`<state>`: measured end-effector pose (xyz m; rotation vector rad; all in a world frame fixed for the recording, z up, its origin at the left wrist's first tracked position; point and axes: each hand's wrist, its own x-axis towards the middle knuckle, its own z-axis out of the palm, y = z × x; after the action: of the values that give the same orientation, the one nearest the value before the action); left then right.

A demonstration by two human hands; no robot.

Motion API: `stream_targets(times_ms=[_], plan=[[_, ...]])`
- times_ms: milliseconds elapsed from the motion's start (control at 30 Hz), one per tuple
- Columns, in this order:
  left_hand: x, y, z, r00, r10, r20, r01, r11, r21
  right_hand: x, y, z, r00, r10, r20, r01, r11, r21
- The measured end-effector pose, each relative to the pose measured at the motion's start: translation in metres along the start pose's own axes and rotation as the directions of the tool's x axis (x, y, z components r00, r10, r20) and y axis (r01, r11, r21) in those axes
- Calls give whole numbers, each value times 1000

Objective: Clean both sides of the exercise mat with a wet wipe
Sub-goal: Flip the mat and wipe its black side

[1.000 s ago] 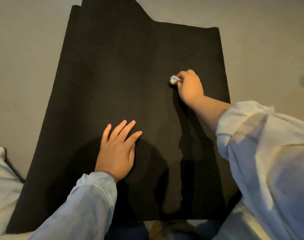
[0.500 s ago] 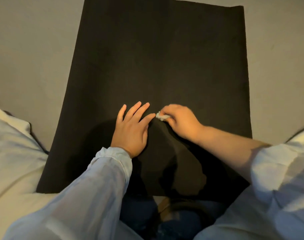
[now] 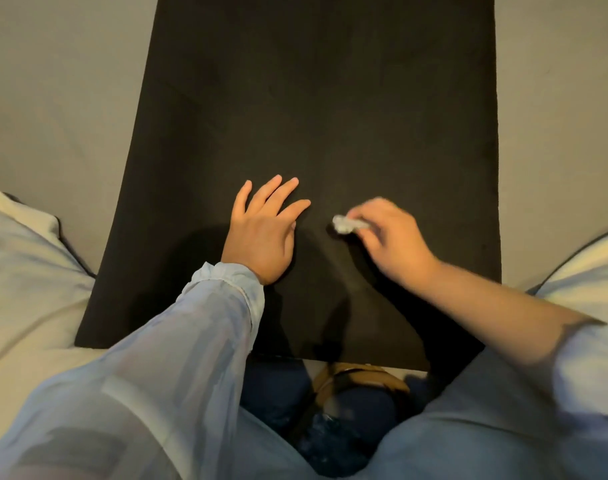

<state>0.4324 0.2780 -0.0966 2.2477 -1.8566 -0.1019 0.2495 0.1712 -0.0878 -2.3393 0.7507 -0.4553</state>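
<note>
Two hands on a black exercise mat (image 3: 316,98): left hand (image 3: 261,233) flat with fingers spread, right hand (image 3: 392,244) pinching a crumpled wet wipe (image 3: 344,224).

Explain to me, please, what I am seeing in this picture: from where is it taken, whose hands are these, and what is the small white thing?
No machine here: a person wears a camera on the head, looking forward and down, so the arms enter from the bottom of the picture. A black exercise mat lies flat on a grey floor. The left hand, in a light blue sleeve, rests flat on the mat with straight fingers, steadying it. The right hand pinches a crumpled white wet wipe against the mat; this hand looks blurred. At the bottom edge is something dark blue and tan, too unclear to name.
</note>
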Motion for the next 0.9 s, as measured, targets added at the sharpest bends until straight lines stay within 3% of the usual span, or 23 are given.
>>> stream_targets(times_ms=[67, 167, 233, 333, 467, 533, 600, 700, 800, 900], plan=[[0, 0, -1, 1000, 0, 2, 0, 1000, 6, 29, 21, -2, 976, 176, -124, -188, 978, -86], [1, 1, -1, 1000, 2, 3, -2, 1000, 2, 46, 39, 10, 905, 392, -168, -413, 903, -116], [0, 1, 0, 1000, 2, 9, -2, 1000, -3, 42, 34, 21, 917, 360, -170, -384, 912, -142], [1, 0, 1, 1000, 3, 3, -2, 1000, -6, 10, 6, 38, 981, 192, -9, -192, 971, -144], [-1, -1, 3, 999, 12, -37, -12, 1000, 3, -60, -35, 54, 991, 53, 125, -63, 995, 79], [-3, -1, 3, 998, 27, -52, -27, 1000, 9, -86, -46, 53, 976, -11, 217, -31, 982, 188], [-2, -1, 2, 998, 37, -58, -37, 999, 6, -100, -52, 48, 934, -71, 350, 3, 982, 190], [-4, -1, 4, 999, 22, -29, -21, 999, 38, -94, -54, 35, 892, -34, 452, -71, 974, 213], [3, 6, -1, 999, -34, 9, 33, 996, 79, -61, -48, 18, 956, 190, 224, -241, 944, 227], [27, 24, -17, 991, -102, 91, 85, 982, 167, -14, -30, -1, 891, 447, -79, -429, 886, 173]])
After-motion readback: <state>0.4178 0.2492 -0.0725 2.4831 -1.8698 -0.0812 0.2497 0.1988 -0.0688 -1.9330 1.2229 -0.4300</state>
